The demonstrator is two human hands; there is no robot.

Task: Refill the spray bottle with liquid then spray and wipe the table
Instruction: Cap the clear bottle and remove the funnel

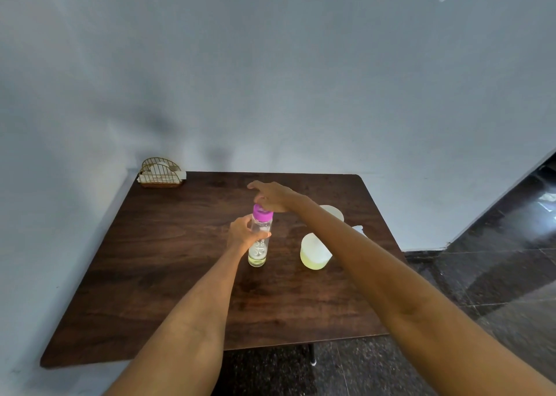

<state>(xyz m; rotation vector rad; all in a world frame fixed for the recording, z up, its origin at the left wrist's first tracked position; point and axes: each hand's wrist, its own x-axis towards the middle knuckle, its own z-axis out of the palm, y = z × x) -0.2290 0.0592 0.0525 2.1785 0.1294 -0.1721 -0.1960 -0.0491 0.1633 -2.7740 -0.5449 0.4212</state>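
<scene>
Two bare forearms are seen w/ no sleeves visible up to the frame edge. No watch, rings or gloves are worn on the left hand [242,233] or the right hand [275,197]. Fine hair is faintly seen on both forearms; nails too small to tell.

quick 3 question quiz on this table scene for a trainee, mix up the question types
1. True or false: the left hand grips the clear bottle.
2. What colour is the bottle's cap?
3. The napkin holder sits at which table corner: A) far left B) far right C) near left?

Key
1. True; the bottle stands upright.
2. Pink; the right hand is at it.
3. A. The cup of yellowish liquid is right of the bottle.
</scene>
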